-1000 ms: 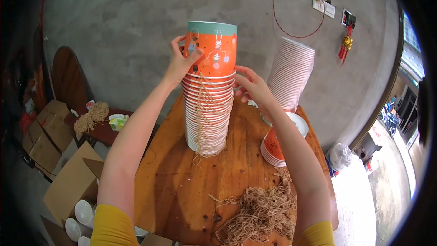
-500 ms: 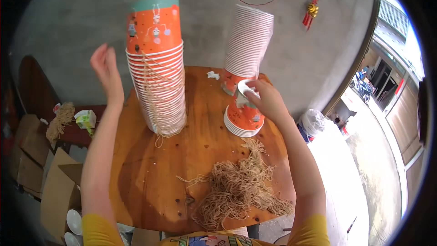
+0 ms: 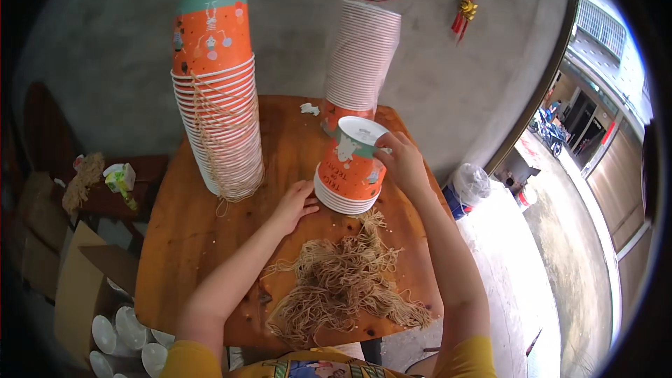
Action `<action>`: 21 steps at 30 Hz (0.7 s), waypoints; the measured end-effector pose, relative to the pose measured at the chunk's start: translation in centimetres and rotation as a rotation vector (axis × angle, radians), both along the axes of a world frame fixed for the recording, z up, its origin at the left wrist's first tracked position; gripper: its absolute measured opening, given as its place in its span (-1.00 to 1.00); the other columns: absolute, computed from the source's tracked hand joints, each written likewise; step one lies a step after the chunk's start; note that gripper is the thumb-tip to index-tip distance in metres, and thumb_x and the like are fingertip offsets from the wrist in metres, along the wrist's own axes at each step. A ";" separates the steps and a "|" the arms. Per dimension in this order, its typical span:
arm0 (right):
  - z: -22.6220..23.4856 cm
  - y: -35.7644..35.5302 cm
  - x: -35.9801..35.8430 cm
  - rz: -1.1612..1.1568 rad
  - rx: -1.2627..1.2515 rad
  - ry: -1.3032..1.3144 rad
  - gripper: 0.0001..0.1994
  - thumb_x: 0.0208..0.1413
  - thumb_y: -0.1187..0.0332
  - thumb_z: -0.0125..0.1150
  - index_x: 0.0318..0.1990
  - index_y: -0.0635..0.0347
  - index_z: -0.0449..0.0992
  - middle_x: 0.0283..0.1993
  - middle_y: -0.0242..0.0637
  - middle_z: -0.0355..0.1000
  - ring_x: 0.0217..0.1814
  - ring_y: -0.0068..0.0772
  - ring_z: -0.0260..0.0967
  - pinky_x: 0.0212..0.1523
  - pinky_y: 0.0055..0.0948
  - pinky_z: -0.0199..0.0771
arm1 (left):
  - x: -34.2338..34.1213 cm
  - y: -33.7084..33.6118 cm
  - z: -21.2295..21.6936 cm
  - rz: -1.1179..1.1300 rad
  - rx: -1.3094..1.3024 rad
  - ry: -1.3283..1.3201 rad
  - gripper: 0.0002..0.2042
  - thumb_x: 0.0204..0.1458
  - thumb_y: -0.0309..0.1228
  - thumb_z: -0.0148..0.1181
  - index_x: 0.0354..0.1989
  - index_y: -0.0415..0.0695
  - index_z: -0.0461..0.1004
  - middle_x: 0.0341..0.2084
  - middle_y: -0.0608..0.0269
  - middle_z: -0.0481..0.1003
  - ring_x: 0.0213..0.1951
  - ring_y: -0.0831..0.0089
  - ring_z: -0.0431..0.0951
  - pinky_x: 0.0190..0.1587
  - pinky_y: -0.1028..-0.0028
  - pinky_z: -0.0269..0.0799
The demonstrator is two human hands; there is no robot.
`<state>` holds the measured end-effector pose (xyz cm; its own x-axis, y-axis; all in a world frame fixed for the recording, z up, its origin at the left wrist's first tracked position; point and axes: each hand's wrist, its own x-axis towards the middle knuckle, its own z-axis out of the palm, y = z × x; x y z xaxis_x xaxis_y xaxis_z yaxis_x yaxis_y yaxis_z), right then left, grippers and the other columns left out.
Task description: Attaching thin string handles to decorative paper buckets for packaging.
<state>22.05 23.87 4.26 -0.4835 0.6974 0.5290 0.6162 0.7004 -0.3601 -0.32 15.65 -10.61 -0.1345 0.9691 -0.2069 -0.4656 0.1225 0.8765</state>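
Grey wall (image 3: pixel 280 49) fills the upper frame, with a red ornament (image 3: pixel 463 14) hanging at upper right and a bright doorway down the right side. Below it, my wooden table (image 3: pixel 175 252) takes up the middle.

Just right of centre, the short stack (image 3: pixel 350 168) of orange cups stands upside down, bases up and rims at the table. My right hand (image 3: pixel 402 161) is at its top: thumb and fingers are partly curled, touching the upper edge and side. I cannot tell whether they press or only rest there. My left hand (image 3: pixel 297 204) lies low at the stack's left side, fingers loosely bent and holding nothing, their tips at or just beside the rims.

I judge the step in hand to be steadying and handling this stack. A lift from here would call for a firmer pinch at the top, with the left hand bracing the rims.

At upper left stands the tall stack (image 3: pixel 215 63), string draped down its front; a wrapped stack (image 3: pixel 360 63) rises behind mine. Lower centre, a heap of string (image 3: pixel 343 283) spreads just below the rims. White tubs (image 3: pixel 131 329) sit around the carton (image 3: pixel 80 287) at lower left.
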 end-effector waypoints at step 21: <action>6.8 -4.7 6.5 0.023 0.148 0.691 -0.86 0.12 0.51 0.22 -0.18 0.28 0.45 -0.18 -0.27 0.42 -0.12 -0.45 0.44 -0.04 -0.46 0.49 | 2.6 5.0 1.7 0.492 0.442 0.450 -0.61 0.15 -0.32 0.10 0.13 -0.18 0.31 0.07 0.16 0.30 0.06 0.36 0.33 0.15 0.38 0.24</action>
<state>28.54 19.20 11.08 -0.0163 0.5882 0.8086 0.2656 0.7822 -0.5636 2.25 20.69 -8.87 -0.5470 0.7566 0.3582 0.0339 -0.4076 0.9126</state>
